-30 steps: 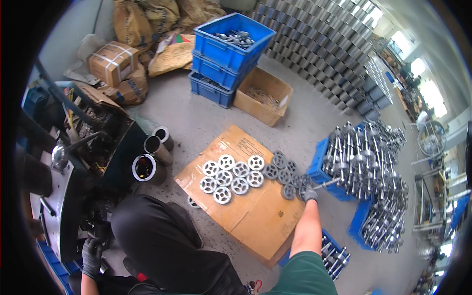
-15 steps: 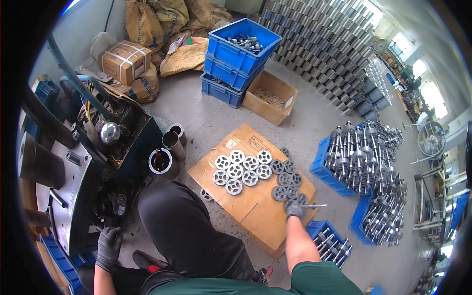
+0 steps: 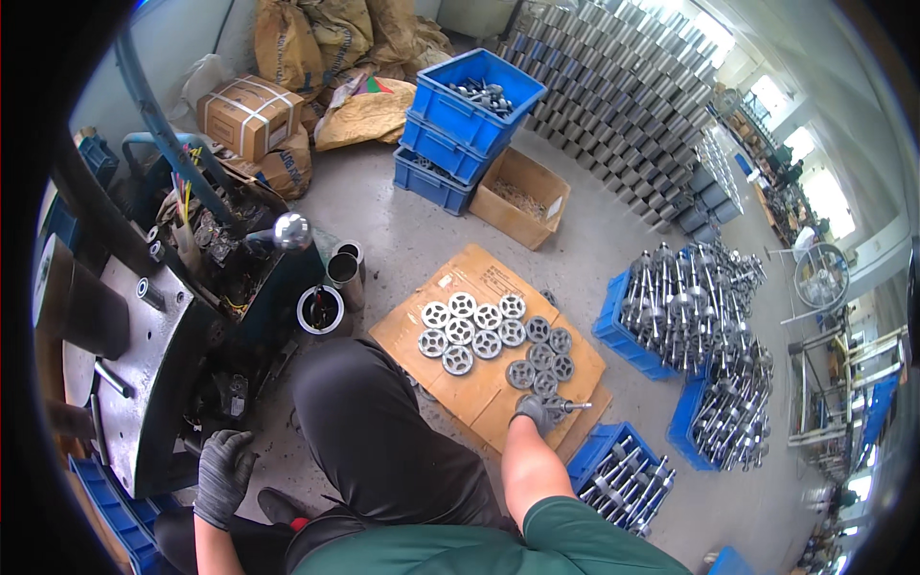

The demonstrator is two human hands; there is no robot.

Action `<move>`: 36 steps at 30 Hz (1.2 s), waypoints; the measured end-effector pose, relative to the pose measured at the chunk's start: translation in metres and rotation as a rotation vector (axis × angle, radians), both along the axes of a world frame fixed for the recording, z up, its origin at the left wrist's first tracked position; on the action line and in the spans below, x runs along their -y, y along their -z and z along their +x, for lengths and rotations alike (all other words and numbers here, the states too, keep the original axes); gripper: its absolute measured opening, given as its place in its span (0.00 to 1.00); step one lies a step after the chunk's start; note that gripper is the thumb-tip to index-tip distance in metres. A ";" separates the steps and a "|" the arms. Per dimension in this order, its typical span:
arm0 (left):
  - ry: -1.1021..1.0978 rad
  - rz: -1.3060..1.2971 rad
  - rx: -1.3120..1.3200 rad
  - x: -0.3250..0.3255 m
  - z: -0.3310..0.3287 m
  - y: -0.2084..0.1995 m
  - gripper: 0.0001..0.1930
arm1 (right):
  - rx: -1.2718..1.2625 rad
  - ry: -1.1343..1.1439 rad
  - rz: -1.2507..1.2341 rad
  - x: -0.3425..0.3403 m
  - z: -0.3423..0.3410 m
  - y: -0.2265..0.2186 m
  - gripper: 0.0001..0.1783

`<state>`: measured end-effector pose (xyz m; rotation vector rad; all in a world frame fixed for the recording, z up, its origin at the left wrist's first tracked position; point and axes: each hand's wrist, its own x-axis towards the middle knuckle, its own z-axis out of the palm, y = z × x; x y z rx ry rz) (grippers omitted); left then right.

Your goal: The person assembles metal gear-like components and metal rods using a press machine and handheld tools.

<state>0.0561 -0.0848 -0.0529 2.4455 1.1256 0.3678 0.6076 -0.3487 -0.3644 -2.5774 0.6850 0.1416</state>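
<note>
My right hand (image 3: 532, 414), in a grey glove, is closed round a metal shaft (image 3: 575, 406) whose thin end sticks out to the right. It is low over the near right part of a flattened cardboard sheet (image 3: 479, 407). Dark grey spoked discs (image 3: 541, 356) lie just beyond that hand, the nearest partly covered by it. To their left sits a group of brighter spoked metal discs (image 3: 460, 332). My left hand (image 3: 225, 471), also gloved, hangs beside my knee near the machine table (image 3: 149, 383); its fingers are loosely bent, with nothing visible in them.
Blue crates of metal shafts (image 3: 623, 470) stand to the right, others (image 3: 623, 331) farther off. Stacked blue crates (image 3: 460, 134) and an open carton (image 3: 522, 196) are beyond the cardboard. Metal tubes (image 3: 321, 311) stand by the machine; a cylinder wall (image 3: 604, 105) rises behind.
My right hand has drawn left and nearer to me with the shaft, which now shows a shorter end. My left hand has risen slightly, and the view has shifted.
</note>
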 end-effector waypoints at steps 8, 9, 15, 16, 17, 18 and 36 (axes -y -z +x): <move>-0.010 0.008 -0.100 0.005 -0.018 -0.020 0.16 | -0.637 -0.026 0.280 -0.018 0.036 -0.010 0.24; 0.029 0.015 -0.048 0.000 -0.003 -0.013 0.17 | -0.566 0.001 0.434 0.016 0.065 -0.004 0.19; 0.061 -0.003 0.025 0.004 -0.010 -0.025 0.18 | -0.417 -0.113 0.654 0.074 0.078 0.051 0.13; 0.044 -0.002 0.000 0.008 -0.015 -0.032 0.18 | -0.451 -0.129 0.737 0.069 0.055 0.044 0.12; 0.066 -0.017 0.020 0.008 -0.013 -0.035 0.18 | -0.434 -0.132 0.735 0.083 0.058 0.035 0.12; 0.087 -0.031 0.045 0.008 -0.011 -0.038 0.18 | -0.510 -0.163 0.956 0.109 0.061 0.029 0.08; 0.011 0.024 0.443 -0.022 -0.015 -0.077 0.19 | -0.057 -1.440 1.287 -0.088 -0.123 -0.346 0.31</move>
